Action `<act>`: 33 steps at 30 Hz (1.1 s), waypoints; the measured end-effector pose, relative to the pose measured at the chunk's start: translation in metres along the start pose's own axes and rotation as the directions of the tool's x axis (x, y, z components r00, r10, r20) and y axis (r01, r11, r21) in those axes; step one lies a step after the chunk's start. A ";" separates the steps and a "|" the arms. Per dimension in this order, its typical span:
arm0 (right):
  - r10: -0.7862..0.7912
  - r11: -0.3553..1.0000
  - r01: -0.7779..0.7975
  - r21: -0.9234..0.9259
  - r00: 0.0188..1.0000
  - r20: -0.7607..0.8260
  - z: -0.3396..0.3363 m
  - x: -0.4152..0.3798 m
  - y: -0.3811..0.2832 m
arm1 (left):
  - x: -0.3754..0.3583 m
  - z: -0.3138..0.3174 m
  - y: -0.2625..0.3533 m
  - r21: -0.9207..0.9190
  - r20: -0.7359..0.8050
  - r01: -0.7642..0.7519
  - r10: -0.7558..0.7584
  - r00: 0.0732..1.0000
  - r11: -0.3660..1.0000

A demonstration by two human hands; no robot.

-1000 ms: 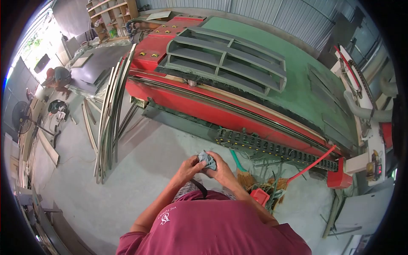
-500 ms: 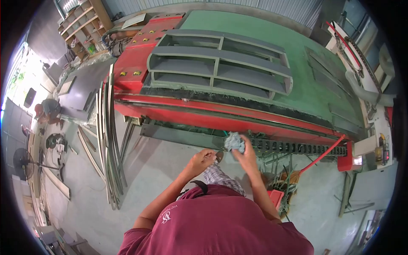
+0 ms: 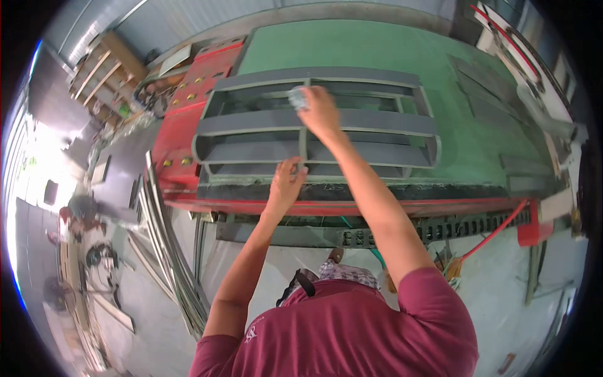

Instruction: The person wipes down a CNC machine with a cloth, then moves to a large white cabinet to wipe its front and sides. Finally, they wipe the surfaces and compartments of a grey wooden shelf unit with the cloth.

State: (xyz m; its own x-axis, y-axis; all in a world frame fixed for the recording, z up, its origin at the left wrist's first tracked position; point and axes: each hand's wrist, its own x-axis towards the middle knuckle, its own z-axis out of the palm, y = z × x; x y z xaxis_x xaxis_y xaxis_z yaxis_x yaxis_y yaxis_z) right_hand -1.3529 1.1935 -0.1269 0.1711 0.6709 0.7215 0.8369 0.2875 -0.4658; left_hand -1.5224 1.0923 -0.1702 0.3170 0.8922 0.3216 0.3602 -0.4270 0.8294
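A grey slatted shelf unit (image 3: 251, 123), with curved ends and upright dividers, lies on the green-topped red machine table (image 3: 326, 44). My right hand (image 3: 322, 114) is closed on a crumpled pale blue-grey rag (image 3: 298, 97). It reaches over the unit's far part, beside the middle divider, and is blurred by motion. Close to the unit's front edge is my left hand (image 3: 287, 182), its fingers loosely bent with the thumb apart and nothing visible between them. The lower end of the middle divider (image 3: 303, 147) is right by its fingertips.
Long metal strips (image 3: 166, 245) lean at the left of the table. A person (image 3: 83, 210) crouches farther left, near a fan (image 3: 59, 294). A red-handled broom (image 3: 493, 234) stands at the right front. Flat grey sheets (image 3: 490, 94) lie on the table's right side.
Both hands have moved from in front of my waist to the shelf unit. The right hand carries the rag over its far part; the left hand has reached its front edge and loosened.
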 end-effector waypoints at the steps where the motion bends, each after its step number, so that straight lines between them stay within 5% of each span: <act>1: 0.019 0.997 -0.017 -0.071 1.000 0.023 0.019 0.005 0.002 | 0.012 0.009 -0.004 -0.010 0.037 -0.016 0.016 0.999 1.000; 4: 0.129 0.965 -0.009 -0.262 0.886 0.445 0.075 -0.006 0.036 | 0.044 0.019 -0.022 0.073 0.024 0.014 -0.016 1.000 0.997; 7: 0.087 0.970 0.015 -0.244 0.912 0.401 0.071 -0.022 0.054 | 0.069 0.014 -0.035 0.263 0.070 -0.054 0.037 0.997 0.963; 9: 0.108 0.972 -0.015 -0.237 0.917 0.385 0.050 -0.024 0.070 | 0.085 0.016 -0.046 0.366 0.032 -0.208 0.211 0.977 0.907; 15: 0.261 0.893 -0.151 -0.423 0.941 0.215 -0.065 -0.049 0.151 | 0.142 0.044 -0.052 0.357 0.026 -0.199 0.203 0.979 0.913; 19: 0.343 0.748 -0.230 -0.622 0.937 0.066 -0.165 -0.076 0.232 | 0.155 0.068 -0.088 0.614 0.057 -0.117 0.105 0.993 0.781; 20: 0.575 0.569 -0.338 -0.749 0.815 0.070 -0.193 -0.068 0.235 | 0.153 0.070 -0.097 0.676 0.094 -0.100 0.049 0.994 0.730; 23: 0.751 0.341 -0.508 -0.791 0.653 -0.096 -0.261 -0.082 0.282 | 0.153 0.071 -0.097 0.693 0.096 -0.103 0.051 0.994 0.713; 26: 0.658 0.308 -0.589 -0.747 0.699 -0.280 -0.272 -0.067 0.238 | 0.153 0.072 -0.094 0.692 0.089 -0.099 0.051 0.995 0.715; 33: 0.380 0.565 -0.354 -0.746 0.913 -0.145 -0.107 -0.073 0.223 | 0.154 0.073 -0.095 0.705 0.056 -0.087 0.067 0.996 0.704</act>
State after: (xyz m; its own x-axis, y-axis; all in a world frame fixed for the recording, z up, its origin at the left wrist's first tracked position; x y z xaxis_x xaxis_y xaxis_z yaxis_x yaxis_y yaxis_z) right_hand -1.1228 1.1354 -0.2287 0.5500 0.6231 0.5561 0.7998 -0.5846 -0.1360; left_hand -1.4437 1.2601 -0.2331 0.3894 0.8519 0.3502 0.8442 -0.4822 0.2344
